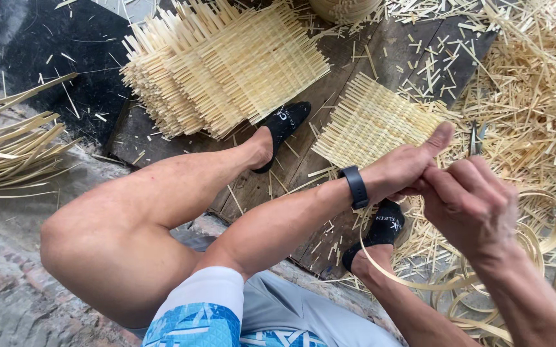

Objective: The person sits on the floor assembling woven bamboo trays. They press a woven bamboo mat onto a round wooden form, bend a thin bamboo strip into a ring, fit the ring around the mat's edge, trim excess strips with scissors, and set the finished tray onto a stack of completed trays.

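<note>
My left hand (406,166), with a dark band on its wrist, and my right hand (471,202) meet over my right foot. Both pinch a long thin bamboo strip (406,279) that curves down from the hands in a loop under my right forearm. Just behind the hands lies a small woven bamboo mat (371,122) on dark wooden boards (303,160). A tall stack of woven bamboo mats (220,64) sits farther back, beside my left foot in a black sock (284,122).
Coiled bamboo strips (548,231) lie to the right of my right hand. Scissors (476,138) poke up among heaps of bamboo offcuts (535,83). Long loose strips (8,148) fan out at the left edge over stone ground.
</note>
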Tool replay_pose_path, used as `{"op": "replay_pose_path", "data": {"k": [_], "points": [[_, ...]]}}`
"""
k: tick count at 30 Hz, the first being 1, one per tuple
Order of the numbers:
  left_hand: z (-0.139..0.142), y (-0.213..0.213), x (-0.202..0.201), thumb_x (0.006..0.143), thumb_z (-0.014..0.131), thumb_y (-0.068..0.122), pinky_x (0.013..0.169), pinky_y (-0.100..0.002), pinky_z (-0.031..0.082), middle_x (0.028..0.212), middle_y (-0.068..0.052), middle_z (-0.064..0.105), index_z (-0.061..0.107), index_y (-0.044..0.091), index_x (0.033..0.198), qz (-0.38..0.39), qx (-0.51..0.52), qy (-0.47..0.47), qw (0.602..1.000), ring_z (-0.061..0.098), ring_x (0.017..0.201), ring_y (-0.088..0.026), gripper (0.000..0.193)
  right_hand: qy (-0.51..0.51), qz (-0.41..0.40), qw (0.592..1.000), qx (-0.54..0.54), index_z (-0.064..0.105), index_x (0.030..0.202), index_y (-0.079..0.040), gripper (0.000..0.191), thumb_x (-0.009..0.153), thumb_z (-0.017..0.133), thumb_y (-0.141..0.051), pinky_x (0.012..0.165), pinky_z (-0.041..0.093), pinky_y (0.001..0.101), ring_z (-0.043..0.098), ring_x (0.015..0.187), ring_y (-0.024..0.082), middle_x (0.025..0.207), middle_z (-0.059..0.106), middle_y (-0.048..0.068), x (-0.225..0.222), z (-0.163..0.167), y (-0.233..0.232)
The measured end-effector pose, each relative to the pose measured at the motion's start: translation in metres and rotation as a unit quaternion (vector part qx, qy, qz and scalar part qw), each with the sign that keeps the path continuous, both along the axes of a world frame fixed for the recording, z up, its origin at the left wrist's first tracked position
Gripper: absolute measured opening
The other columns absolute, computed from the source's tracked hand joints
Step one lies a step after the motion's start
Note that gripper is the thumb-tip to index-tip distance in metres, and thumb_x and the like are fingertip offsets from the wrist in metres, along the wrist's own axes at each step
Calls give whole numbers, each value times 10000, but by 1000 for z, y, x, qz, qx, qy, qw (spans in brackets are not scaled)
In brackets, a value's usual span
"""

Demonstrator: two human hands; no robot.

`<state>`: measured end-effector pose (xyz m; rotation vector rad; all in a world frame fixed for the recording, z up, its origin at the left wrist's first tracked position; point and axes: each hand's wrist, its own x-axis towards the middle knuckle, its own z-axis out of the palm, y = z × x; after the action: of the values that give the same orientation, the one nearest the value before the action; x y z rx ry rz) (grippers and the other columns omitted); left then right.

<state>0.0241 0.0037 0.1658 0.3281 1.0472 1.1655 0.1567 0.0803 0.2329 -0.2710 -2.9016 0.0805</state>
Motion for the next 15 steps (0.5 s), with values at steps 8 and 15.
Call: {"op": "replay_pose_path", "data": {"k": [8, 15], "points": [[-24, -3, -27, 849, 633, 619, 364, -236, 304, 641, 36, 602, 702, 136, 790, 121, 47, -30, 991, 399, 429, -58, 492, 74, -213, 899, -376, 750, 1061, -90, 222, 996, 749, -302, 625, 578, 259, 685, 801, 108, 903, 719, 34, -4, -13, 35], [-35, -22, -86, 970, 659, 324, 525, -262, 416, 689, -6, 610, 680, 41, 900, 198, 107, -213, 951, 516, 587, -109, 292, 265, -233, 417, -838, 690, 921, -18, 381, 1082, 581, -347, 591, 530, 304, 594, 632, 147, 683, 598, 26, 30, -53, 46]]}}
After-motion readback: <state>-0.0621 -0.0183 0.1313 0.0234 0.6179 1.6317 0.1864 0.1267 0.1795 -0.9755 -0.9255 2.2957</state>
